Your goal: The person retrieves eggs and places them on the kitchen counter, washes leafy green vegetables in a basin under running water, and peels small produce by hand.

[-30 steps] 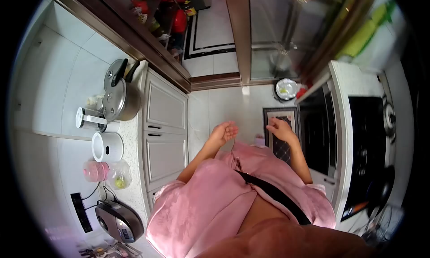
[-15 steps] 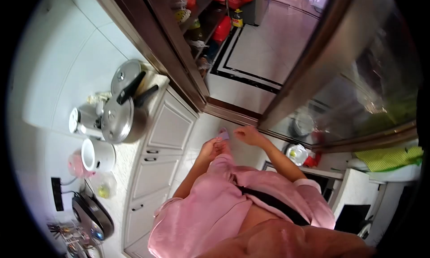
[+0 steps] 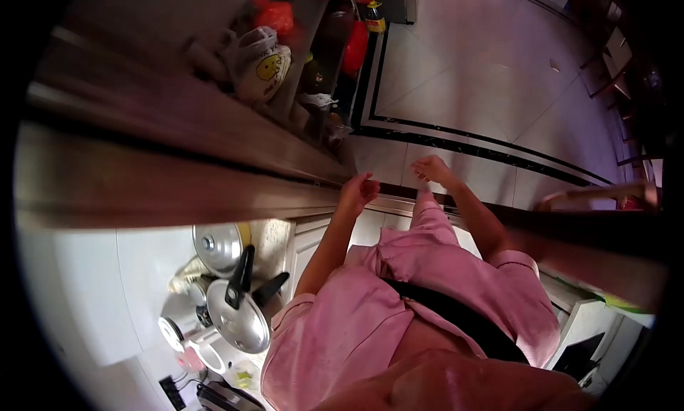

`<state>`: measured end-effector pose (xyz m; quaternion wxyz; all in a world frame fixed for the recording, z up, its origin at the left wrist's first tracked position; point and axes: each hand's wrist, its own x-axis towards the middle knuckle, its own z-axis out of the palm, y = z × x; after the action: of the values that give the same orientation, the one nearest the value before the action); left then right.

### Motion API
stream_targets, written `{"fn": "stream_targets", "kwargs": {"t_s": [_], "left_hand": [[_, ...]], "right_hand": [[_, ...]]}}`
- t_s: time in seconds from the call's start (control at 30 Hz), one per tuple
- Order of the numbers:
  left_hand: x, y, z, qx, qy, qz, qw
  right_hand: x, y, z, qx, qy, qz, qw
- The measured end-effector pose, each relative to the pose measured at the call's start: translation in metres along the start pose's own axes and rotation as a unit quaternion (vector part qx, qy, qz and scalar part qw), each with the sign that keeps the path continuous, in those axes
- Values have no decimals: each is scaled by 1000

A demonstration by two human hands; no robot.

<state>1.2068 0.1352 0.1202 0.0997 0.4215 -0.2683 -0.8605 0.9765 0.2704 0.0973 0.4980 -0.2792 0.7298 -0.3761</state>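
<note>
My left hand (image 3: 360, 193) hangs in front of me by the door frame (image 3: 324, 186), its fingers loosely bent and apart, holding nothing. To its right, my right hand (image 3: 433, 170) is held over the doorway floor, empty as well, with relaxed, slightly curled fingers. A gap separates the two hands, and neither visibly touches anything. Below them is my pink-clothed leg (image 3: 434, 222), stepping at the threshold.
Left of the doorway, shelves hold a white bag (image 3: 260, 69) and red bags (image 3: 274, 17). An oil bottle (image 3: 375, 17) stands on the tiled floor (image 3: 463, 76). Behind, a counter carries a pressure cooker (image 3: 239, 317). Chairs (image 3: 616, 76) stand far right.
I have moved forward from the kitchen into the doorway. Cooker and counter have shifted down in view, and the shelves appear nearer. Both hands have swung and sit higher in the picture.
</note>
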Motion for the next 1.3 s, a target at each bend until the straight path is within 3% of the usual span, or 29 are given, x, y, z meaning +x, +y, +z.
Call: {"fn": "stream_targets", "kwargs": {"t_s": [0.07, 0.23, 0.3, 0.37, 0.4, 0.5, 0.53, 0.57, 0.6, 0.67, 0.7, 0.73, 0.83, 0.87, 0.93, 1.03, 1.17, 1.23, 1.3], "left_hand": [[30, 28, 9, -10, 10, 10, 1000], [144, 97, 0, -35, 51, -1, 998], [196, 127, -3, -74, 56, -1, 996], [246, 163, -3, -17, 167, 0, 986], [275, 178, -7, -19, 197, -4, 980], [363, 217, -54, 75, 239, -17, 968], [379, 231, -51, 69, 248, -21, 966], [393, 244, -51, 108, 301, 45, 946], [407, 257, -52, 150, 352, 111, 917], [451, 270, -109, 176, 345, 111, 915], [456, 279, -102, 208, 414, 129, 877], [466, 287, -102, 208, 417, 121, 876], [488, 310, -116, 425, 509, 132, 737], [499, 319, -124, 492, 529, 139, 677], [514, 321, -147, 559, 547, 136, 608], [546, 324, -184, 593, 560, 166, 555], [575, 331, -251, 679, 524, 114, 502], [571, 335, -255, 729, 495, 79, 466], [560, 338, -210, 702, 499, 122, 494]], "right_hand": [[44, 5, -17, 74, -4, 5, 997], [166, -6, -52, 73, -12, 67, 995], [246, 22, -61, 149, -67, 0, 987], [293, -12, -61, 78, -40, 35, 996], [329, -9, -59, -53, -43, -106, 992], [376, -38, -61, -85, -73, -129, 985], [389, -51, -64, -152, -94, -184, 967], [404, -64, -64, -215, -115, -239, 940], [418, -71, -61, -175, -114, -199, 958], [448, -83, -57, -147, -110, -172, 968], [456, -90, -57, -125, -94, -153, 976], [468, -94, -58, -112, -115, -102, 982], [491, -86, -48, -53, -109, -124, 985], [496, -80, -42, -81, -95, -128, 984], [503, -66, -34, -99, -100, -128, 982], [508, -53, -27, -108, -108, -110, 982], [511, -47, -25, -94, -140, -79, 982], [516, -46, -23, -128, -144, -67, 979], [519, -43, -20, -91, -124, -70, 986]]}}
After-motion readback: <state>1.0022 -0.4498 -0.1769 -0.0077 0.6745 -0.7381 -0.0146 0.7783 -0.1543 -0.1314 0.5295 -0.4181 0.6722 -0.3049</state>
